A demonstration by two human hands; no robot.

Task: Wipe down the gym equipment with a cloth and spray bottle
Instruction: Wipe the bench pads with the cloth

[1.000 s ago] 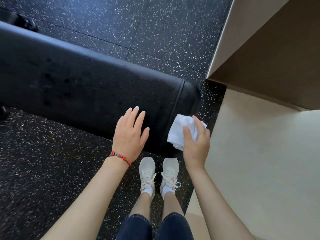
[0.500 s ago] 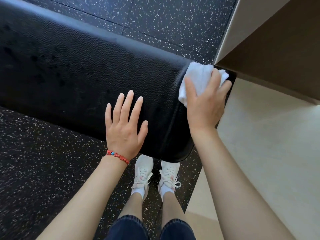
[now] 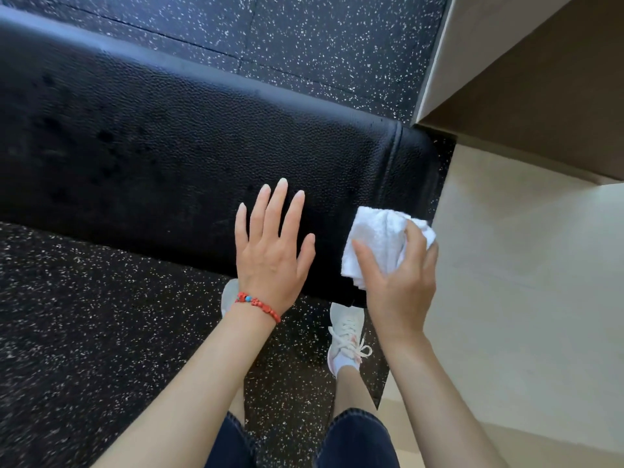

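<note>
A: One end of the pad [image 3: 189, 136] was under the cloth [image 3: 374, 244], nothing more that I could confirm. Right hand [image 3: 401, 285] had its grip curled round the bunched white cloth, pressing it on the near right corner of the surface, just short of the end seam.

B: Left hand?

A: Left hand [image 3: 270, 255] lay flat on the surface just beside the cloth, fingers straight and spread, holding nothing. Looked like a brace.

B: Spray bottle?

A: Not in view. Dark spots sat scattered across the left and middle of the pad; I judged them to be spray droplets not yet wiped, but couldn't tell for certain.

B: So progress?

A: Early to mid, by my read. Spraying seemed done for this pad. Wiping had only the right end covered; the long stretch to the left remained, plus the far edge. Other equipment wasn't visible, so I couldn't say what else was left.

B: Surroundings?

A: Speckled rubber floor [image 3: 87, 315] under the pad, pale floor [image 3: 526, 298] to the right.
</note>
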